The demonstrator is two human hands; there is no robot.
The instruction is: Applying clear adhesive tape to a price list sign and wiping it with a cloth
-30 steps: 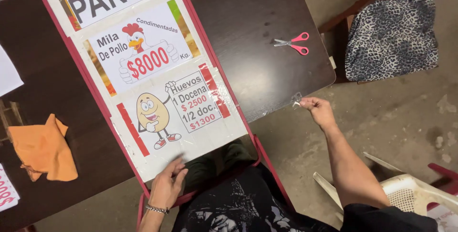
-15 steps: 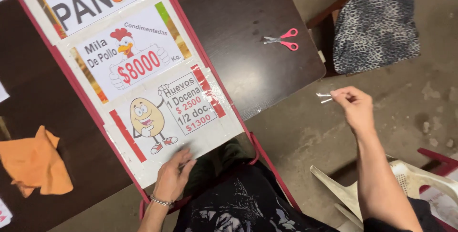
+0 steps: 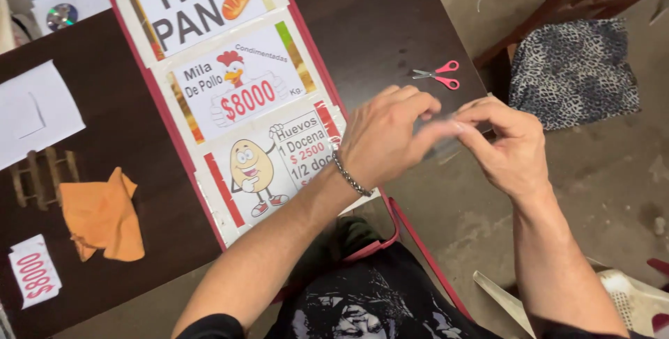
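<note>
Centre right of the frame, the held thing: a small clear strip of transparent film or tape (image 3: 446,137), blurred and hard to make out, stretched between the fingertips of both hands just past the table's right edge.
Left hand (image 3: 387,140): raised over the lower right corner of the sign, fingers bent forward, thumb and forefinger pinching the left end of the clear strip.
Right hand (image 3: 509,147): just beside the left hand, fingertips meeting it, thumb and fingers pinching the strip's right end; its forearm runs down to the lower right of the frame.
Wrist: a beaded metal bracelet (image 3: 350,175) circles the left wrist.
Under the hands: a long white laminated sign with a red border (image 3: 230,95), lying slantwise from the upper left towards the lower centre; it shows a bread loaf, a chicken and a cartoon egg among printed panels.
Support: a dark brown wooden table (image 3: 376,25); the sign's lower end overhangs its near edge.
Upper right of the table: small red-handled scissors (image 3: 437,75), lying flat, well apart from the hands.
Left of the frame: a crumpled orange cloth (image 3: 103,215) on the table; below it a small white label with red print (image 3: 33,269); above it a white sheet of paper (image 3: 35,112).
Upper left corner: a shiny disc (image 3: 61,16) on pale papers.
Upper right: a leopard-patterned cushion (image 3: 573,71) on a wooden chair.
Lower right corner: a white plastic chair (image 3: 627,290) on the concrete floor.
</note>
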